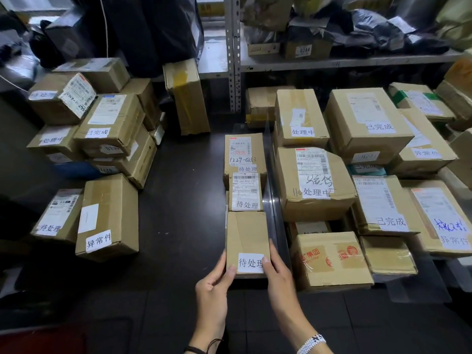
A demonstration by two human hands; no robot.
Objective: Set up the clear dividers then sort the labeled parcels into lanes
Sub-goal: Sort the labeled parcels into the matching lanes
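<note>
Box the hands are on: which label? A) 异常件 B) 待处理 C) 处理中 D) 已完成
B: the white label on the parcel held between the left hand and the right hand reads 待处理.

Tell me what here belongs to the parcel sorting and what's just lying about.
Job: parcel marked 待处理, held by left hand and right hand; clear divider; labeled boxes at left.
Lying about: black bags on the shelf; box numbered 0244.
</note>
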